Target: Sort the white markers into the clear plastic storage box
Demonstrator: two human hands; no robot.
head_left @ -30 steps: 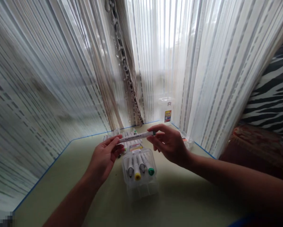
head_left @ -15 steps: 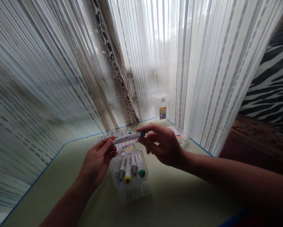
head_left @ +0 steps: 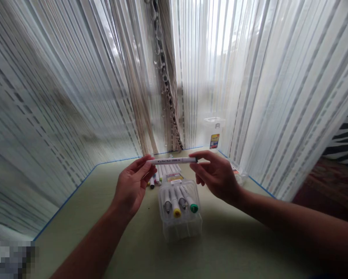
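A white marker with small dark print lies nearly level between my two hands. My left hand pinches its left end between thumb and fingers. At the dark right end, my right hand closes thumb and forefinger on the tip. Below the hands stands a clear plastic case. Several white markers rest in its upper part, among them a yellow-ended marker and a green-ended marker. Behind the case, a pile of loose markers is partly hidden by the held marker and my left hand.
An upright clear container with a yellow label stands at the table's back corner. Another clear plastic piece lies partly behind my right hand. String curtains hang along the blue-edged table.
The view has turned left, so things appear farther right. The marker has gone from slightly tilted to nearly level, still between both hands. Its right end looked green before and looks dark now.
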